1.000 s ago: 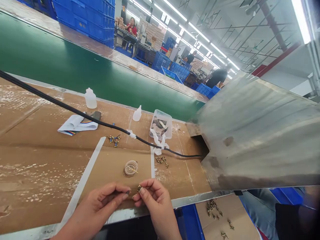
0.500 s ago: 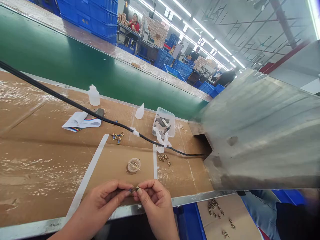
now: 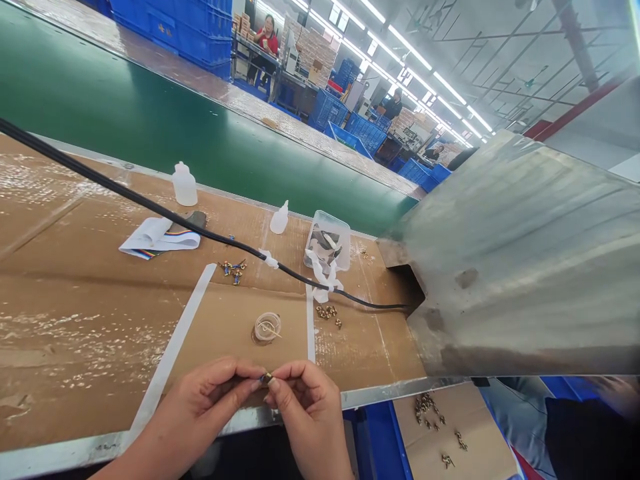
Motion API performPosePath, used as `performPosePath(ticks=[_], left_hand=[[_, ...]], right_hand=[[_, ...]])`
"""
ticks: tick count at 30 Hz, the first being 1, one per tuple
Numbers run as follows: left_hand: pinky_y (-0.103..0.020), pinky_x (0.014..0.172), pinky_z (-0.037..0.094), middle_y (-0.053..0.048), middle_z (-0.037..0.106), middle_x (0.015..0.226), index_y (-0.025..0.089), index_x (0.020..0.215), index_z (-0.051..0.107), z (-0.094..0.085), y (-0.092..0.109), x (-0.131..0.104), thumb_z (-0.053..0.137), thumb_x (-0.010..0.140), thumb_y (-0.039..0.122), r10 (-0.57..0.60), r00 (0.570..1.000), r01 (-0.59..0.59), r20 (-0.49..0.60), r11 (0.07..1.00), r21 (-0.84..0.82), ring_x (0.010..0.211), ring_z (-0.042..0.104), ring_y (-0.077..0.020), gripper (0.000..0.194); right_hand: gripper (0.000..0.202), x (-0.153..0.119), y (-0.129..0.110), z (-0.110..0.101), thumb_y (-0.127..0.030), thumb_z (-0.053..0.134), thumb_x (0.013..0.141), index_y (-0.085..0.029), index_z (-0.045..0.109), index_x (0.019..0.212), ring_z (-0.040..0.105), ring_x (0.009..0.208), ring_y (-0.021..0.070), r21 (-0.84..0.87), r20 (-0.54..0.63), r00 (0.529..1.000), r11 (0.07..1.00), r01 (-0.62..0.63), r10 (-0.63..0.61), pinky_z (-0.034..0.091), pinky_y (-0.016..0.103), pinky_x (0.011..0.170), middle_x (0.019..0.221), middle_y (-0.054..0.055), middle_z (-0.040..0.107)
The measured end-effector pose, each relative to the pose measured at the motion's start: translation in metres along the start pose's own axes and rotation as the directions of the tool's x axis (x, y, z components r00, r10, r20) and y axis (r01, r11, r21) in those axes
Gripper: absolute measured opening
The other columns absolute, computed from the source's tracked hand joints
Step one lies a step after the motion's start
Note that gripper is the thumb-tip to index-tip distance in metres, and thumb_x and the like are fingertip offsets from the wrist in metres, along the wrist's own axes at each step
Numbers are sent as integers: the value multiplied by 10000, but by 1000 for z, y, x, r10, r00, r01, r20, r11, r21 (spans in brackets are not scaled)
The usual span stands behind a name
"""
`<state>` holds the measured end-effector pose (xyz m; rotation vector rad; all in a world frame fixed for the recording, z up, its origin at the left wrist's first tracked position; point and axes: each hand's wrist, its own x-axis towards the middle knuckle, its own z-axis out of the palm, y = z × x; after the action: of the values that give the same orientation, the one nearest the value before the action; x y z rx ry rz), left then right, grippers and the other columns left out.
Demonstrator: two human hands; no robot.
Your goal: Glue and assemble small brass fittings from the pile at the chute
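Above the near edge of the table, my left hand (image 3: 213, 397) pinches a small blue-and-gold piece between thumb and forefinger. Facing it, my right hand (image 3: 306, 403) grips a small gold-coloured metal piece (image 3: 269, 377) the same way. The two pieces meet between my fingertips; whether they are joined I cannot tell, since the fingers hide most of them. Just beyond stands a small round clear cup (image 3: 267, 327) with a thin stick in it. Several blue-and-gold pieces (image 3: 234, 270) lie further back, and several gold-coloured pieces (image 3: 327, 312) to the right.
A black cable (image 3: 220, 235) crosses the cardboard-covered table to a metal housing (image 3: 515, 267). Two white squeeze bottles (image 3: 185, 185), a folded striped strip (image 3: 157, 238) and a clear plastic box (image 3: 330, 233) stand behind. More gold pieces (image 3: 427, 408) lie lower right, near another person's hand (image 3: 617, 393).
The small pieces in my two hands, slightly apart before, now touch end to end. My right hand has shifted a little leftward, and the view has tilted slightly.
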<state>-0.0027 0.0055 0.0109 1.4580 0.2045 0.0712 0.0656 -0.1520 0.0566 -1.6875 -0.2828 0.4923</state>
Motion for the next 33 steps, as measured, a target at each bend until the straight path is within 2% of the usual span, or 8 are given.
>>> performPosePath(ticks=[4,9,13,16,20,28,33], left_hand=[[-298,817,609,-17,748,908,264,975,723,-1,1,0,607,922,410,29,999,-30,17,998,57,871,736,-209,194],[-177,732,570,30,746,870,299,968,713,-3,11,1,582,937,309,170,985,-169,16,954,246,800,718,-139,135],[-129,720,533,65,738,846,317,982,696,-2,17,-1,577,933,222,290,956,-285,38,894,345,775,703,-102,159],[-122,749,523,69,743,874,312,998,684,-2,19,-1,567,936,195,335,940,-334,63,870,363,797,706,-96,176],[-117,746,516,65,745,865,287,959,682,-2,21,1,574,934,201,320,945,-323,73,870,374,800,706,-96,140],[-137,707,493,37,706,812,243,903,667,1,19,-3,513,959,199,279,955,-296,102,879,373,753,669,-102,170],[-153,701,489,21,699,810,241,883,658,2,16,-4,498,959,204,262,960,-280,99,879,385,749,660,-120,181]], right_hand=[[277,1,-2,1,-420,706,841,-146,684,814,654,648,148,32,17,1000,999,-20,20,499,222,601,718,50,678],[318,0,-2,1,-448,732,816,-142,654,780,627,594,125,101,30,998,993,-65,62,481,206,574,645,29,657],[309,-4,0,2,-443,714,831,-145,654,778,631,589,135,66,-7,998,995,-69,69,485,215,572,633,35,668],[252,-8,1,1,-395,685,864,-154,675,788,640,615,142,-18,-39,999,1000,-10,9,482,218,579,673,41,684],[196,-10,4,-2,-340,684,871,-165,702,786,654,634,150,-124,-49,997,991,54,-60,493,227,601,705,41,698],[243,-9,9,-2,-382,744,814,-151,704,749,666,591,149,70,-8,995,992,-100,101,513,218,579,632,34,701],[208,-7,7,-7,-353,752,807,-155,735,746,657,609,157,30,23,995,995,-100,100,532,240,601,657,46,712]])
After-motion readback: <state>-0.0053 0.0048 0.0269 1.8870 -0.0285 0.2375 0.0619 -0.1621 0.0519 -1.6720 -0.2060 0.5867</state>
